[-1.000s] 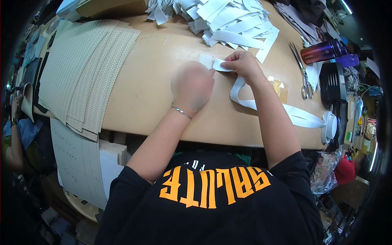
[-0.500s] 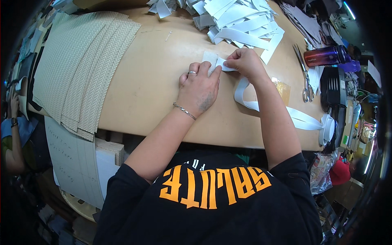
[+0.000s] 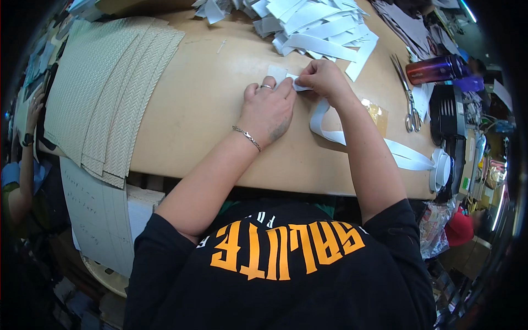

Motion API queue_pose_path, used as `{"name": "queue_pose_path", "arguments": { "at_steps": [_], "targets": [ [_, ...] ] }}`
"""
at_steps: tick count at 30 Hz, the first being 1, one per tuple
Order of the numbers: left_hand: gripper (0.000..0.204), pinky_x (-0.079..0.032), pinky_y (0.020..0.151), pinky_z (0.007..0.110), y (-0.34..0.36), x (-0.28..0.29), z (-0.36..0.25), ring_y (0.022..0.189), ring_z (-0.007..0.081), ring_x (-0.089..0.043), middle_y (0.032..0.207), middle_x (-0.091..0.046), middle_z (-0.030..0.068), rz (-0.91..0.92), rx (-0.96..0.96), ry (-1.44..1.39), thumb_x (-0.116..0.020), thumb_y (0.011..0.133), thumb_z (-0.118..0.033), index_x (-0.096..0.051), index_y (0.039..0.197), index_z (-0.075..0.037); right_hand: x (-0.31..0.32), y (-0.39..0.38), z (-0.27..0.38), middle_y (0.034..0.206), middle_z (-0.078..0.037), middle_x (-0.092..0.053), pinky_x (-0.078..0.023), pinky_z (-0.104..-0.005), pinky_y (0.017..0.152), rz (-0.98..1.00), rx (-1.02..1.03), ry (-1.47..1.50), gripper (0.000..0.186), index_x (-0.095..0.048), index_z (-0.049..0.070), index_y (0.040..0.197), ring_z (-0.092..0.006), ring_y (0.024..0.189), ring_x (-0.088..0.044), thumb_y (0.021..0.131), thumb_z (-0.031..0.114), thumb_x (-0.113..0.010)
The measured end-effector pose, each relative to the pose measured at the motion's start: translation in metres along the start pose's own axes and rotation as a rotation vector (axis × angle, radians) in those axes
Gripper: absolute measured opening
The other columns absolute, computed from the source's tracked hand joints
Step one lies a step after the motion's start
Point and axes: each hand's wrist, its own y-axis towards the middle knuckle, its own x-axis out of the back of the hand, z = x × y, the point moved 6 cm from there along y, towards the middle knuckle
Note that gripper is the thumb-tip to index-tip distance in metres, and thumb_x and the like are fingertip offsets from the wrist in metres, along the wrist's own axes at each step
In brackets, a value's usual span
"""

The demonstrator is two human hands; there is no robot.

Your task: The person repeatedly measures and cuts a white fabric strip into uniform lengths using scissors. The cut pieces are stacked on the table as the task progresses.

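Observation:
My left hand (image 3: 268, 110) lies palm down on the table, its fingers flat over a small pale translucent piece (image 3: 276, 72) and the end of a white tape. Close beside it, my right hand (image 3: 324, 81) pinches that end between thumb and fingertips. From there the white tape (image 3: 406, 156) loops down, passes under my right forearm and runs to a roll (image 3: 440, 169) at the table's right edge. My fingers partly hide where the tape meets the pale piece.
A heap of cut white strips (image 3: 319, 27) lies at the far side. Patterned beige sheets (image 3: 104, 93) fan out at left. On the right are scissors (image 3: 408, 102), a purple-red bottle (image 3: 434, 70) and a yellowish clear piece (image 3: 377, 115). Another person's arm (image 3: 27, 148) shows at far left.
My left fingers have shifted slightly along the tape end, and my right hand has moved a little up and left, still pinching it. The view has shifted slightly; the other person's arm is higher.

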Motion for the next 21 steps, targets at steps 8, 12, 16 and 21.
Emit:
{"name": "queue_pose_path", "arguments": {
  "at_steps": [8,12,16,21],
  "targets": [
    [0.022,-0.042,0.075,0.039,0.009,0.000,0.004,0.089,0.0176,-0.053,0.113,-0.054,-0.0053,0.065,-0.026,0.040,-0.055,0.077,-0.015,-0.060,0.097,-0.012,0.098,-0.075,-0.028,0.080,-0.003,-0.060,-0.039,-0.0211,0.053,0.365,0.089,0.585,0.046,-0.053,0.007,0.110,-0.0092,0.061,-0.052,0.069,0.011,-0.073],
    [0.025,-0.043,0.076,0.039,0.011,0.003,0.004,0.090,0.0187,-0.053,0.115,-0.055,-0.0052,0.086,-0.050,0.064,-0.056,0.076,-0.014,-0.059,0.101,-0.012,0.185,-0.109,-0.068,0.085,-0.004,-0.061,-0.043,-0.0210,0.066,0.124,0.121,0.202,0.046,-0.054,0.006,0.109,-0.0090,0.076,-0.056,0.066,0.002,-0.071],
    [0.027,-0.042,0.078,0.041,0.011,0.002,0.002,0.090,0.0204,-0.052,0.117,-0.053,-0.0026,0.079,-0.050,0.032,-0.054,0.075,-0.014,-0.059,0.101,-0.010,0.216,-0.123,-0.104,0.089,-0.001,-0.060,-0.044,-0.0235,0.077,-0.034,0.027,0.066,0.031,-0.060,0.004,0.094,-0.0112,0.085,-0.057,0.065,0.003,-0.073],
    [0.033,-0.042,0.078,0.040,0.011,0.003,0.000,0.091,0.0210,-0.052,0.120,-0.052,-0.0040,0.115,-0.066,0.085,-0.055,0.075,-0.015,-0.057,0.107,-0.010,0.185,-0.095,-0.177,0.101,-0.009,-0.062,-0.043,-0.0333,0.085,-0.082,-0.073,-0.345,0.024,-0.064,0.008,0.087,-0.0229,0.096,-0.057,0.067,0.017,-0.073]
  ]
}}
